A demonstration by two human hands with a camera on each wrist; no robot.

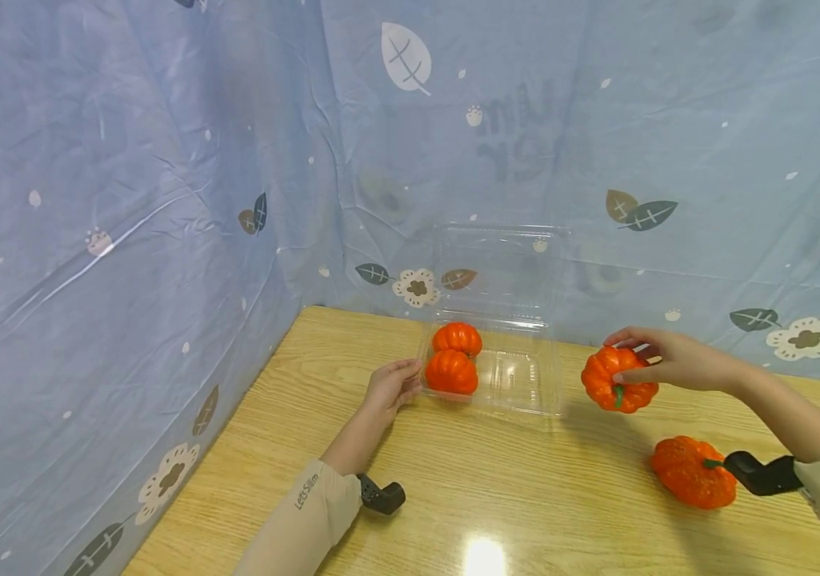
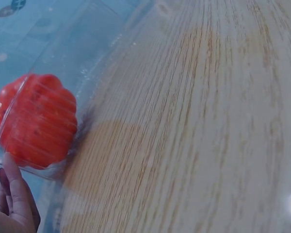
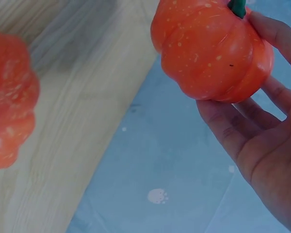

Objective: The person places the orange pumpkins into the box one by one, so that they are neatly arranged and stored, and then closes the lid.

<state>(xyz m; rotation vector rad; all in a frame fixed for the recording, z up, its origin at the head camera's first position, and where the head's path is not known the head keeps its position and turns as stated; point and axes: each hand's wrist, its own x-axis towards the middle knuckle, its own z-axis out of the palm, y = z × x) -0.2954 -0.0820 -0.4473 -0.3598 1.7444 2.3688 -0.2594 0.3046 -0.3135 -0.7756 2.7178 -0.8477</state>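
In the head view my right hand (image 1: 658,364) holds a small orange pumpkin (image 1: 607,376) with a green stem above the table. The right wrist view shows thumb and fingers spread around this pumpkin (image 3: 208,53). My left hand (image 1: 393,386) pinches the left edge of a clear plastic container (image 1: 514,408), whose lid (image 1: 499,268) stands raised at the back. Two orange pumpkins (image 1: 451,373) sit in the container's left half. The left wrist view has the left hand (image 2: 14,199) at the container's corner, beside a pumpkin (image 2: 41,121) seen through the plastic.
Another orange pumpkin (image 1: 694,472) lies on the wooden table (image 1: 510,488) at the right, near the right wrist's black camera mount (image 1: 762,472). A blue patterned cloth (image 1: 597,144) hangs behind the table and along its left side.
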